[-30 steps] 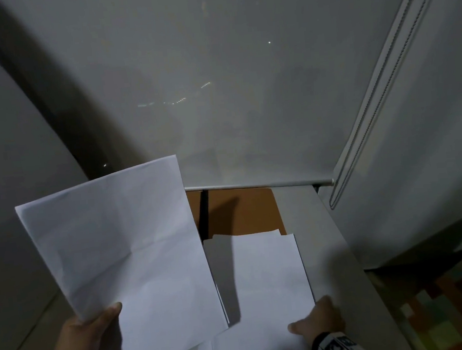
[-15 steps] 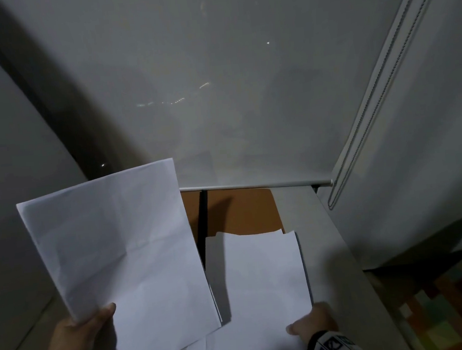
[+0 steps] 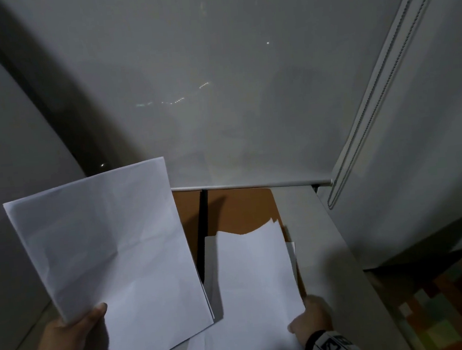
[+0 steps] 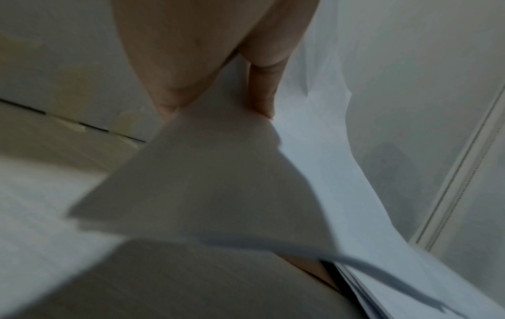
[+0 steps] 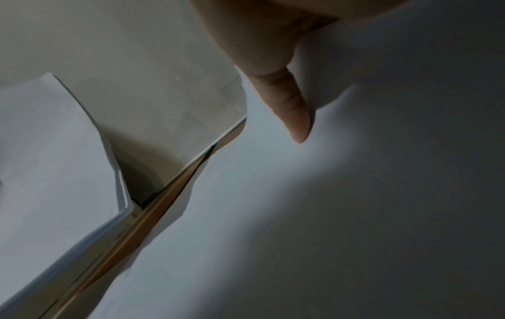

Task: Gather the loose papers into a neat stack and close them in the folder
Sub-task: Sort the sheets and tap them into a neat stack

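Observation:
My left hand (image 3: pixel 70 331) grips a thin stack of white sheets (image 3: pixel 110 257) by the lower left corner and holds it up, tilted, thumb on top. In the left wrist view the thumb and a finger (image 4: pixel 262 90) pinch that stack (image 4: pixel 218 183). An open brown folder (image 3: pixel 241 210) lies flat on the grey table (image 3: pixel 315 237), its black spine showing. My right hand (image 3: pixel 311 319) holds a single white sheet (image 3: pixel 257 279) by its lower right corner, lifted and curling over the folder's right half. More white paper (image 3: pixel 210 261) lies beneath it. The right wrist view shows my thumb (image 5: pixel 295 112) on that sheet (image 5: pixel 273 205).
A lowered grey roller blind (image 3: pixel 230 90) hangs right behind the folder, its bottom bar (image 3: pixel 253 185) on the table's far edge. A bead cord (image 3: pixel 372 104) runs down at the right. A floor of coloured squares (image 3: pixel 448 309) lies below the table's right edge.
My right hand has lifted its sheet off the pile; the sheet's top edge now curls and more of the brown folder shows. The left hand's stack has shifted slightly left and down.

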Demonstrator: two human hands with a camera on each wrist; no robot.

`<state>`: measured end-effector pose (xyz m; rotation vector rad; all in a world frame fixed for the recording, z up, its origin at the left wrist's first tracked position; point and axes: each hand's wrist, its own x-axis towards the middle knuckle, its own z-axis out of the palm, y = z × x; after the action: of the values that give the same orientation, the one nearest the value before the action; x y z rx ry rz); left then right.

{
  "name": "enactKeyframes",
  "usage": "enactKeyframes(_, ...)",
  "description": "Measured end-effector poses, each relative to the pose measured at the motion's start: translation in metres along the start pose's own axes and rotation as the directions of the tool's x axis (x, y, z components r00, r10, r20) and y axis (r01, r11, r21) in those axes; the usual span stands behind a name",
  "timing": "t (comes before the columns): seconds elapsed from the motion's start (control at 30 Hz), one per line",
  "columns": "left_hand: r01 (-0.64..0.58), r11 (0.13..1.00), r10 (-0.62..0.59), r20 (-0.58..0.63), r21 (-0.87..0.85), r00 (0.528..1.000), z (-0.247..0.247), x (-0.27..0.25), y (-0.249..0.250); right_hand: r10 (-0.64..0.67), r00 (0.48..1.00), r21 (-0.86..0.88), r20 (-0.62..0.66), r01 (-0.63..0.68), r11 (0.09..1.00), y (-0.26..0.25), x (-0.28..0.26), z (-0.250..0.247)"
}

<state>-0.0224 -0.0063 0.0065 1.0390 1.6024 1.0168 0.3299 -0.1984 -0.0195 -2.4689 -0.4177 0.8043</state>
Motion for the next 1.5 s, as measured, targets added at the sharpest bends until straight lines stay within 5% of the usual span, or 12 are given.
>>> enactKeyframes(0.33, -0.014, 1.000, 0.014, 0.021, 0.026, 1.000, -0.002, -0.009, 0.007, 0.125, 0.985, -0.126, -0.115, -0.139, 0.982, -0.012, -0.015, 0.014)
enactKeyframes(0.6, -0.046, 0.999, 0.046, 0.038, 0.013, 0.998, 0.005, -0.030, 0.027, 0.146, 0.987, -0.122, -0.072, -0.153, 0.981, -0.012, -0.009, 0.016)
enactKeyframes(0.8, -0.031, 0.997, 0.024, 0.085, 0.070, 0.996, 0.011, -0.033, 0.032, 0.071, 0.997, -0.033, -0.032, -0.072, 0.997, -0.008, 0.001, 0.007)
enactKeyframes(0.93, -0.024, 0.992, 0.013, 0.091, 0.123, 0.996, 0.016, -0.030, 0.037, -0.109, 0.992, 0.085, 0.067, 0.103, 0.991, -0.009, 0.010, -0.008)
enactKeyframes(1.1, -0.079, 0.974, 0.061, 0.089, 0.212, 0.994, 0.028, -0.019, 0.048, -0.341, 0.936, 0.239, -0.089, 0.352, 0.905, -0.030, 0.015, -0.042)
enactKeyframes(1.3, -0.149, 0.960, 0.122, 0.126, 0.235, 0.984, 0.050, -0.017, 0.067, -0.411, 0.861, 0.512, -0.300, 0.509, 0.692, -0.070, 0.011, -0.100)
enactKeyframes(1.5, -0.214, 0.922, 0.154, 0.202, 0.322, 0.967, 0.077, -0.016, 0.081, -0.462, 0.850, 0.711, -0.251, 0.486, 0.508, -0.081, 0.022, -0.117)
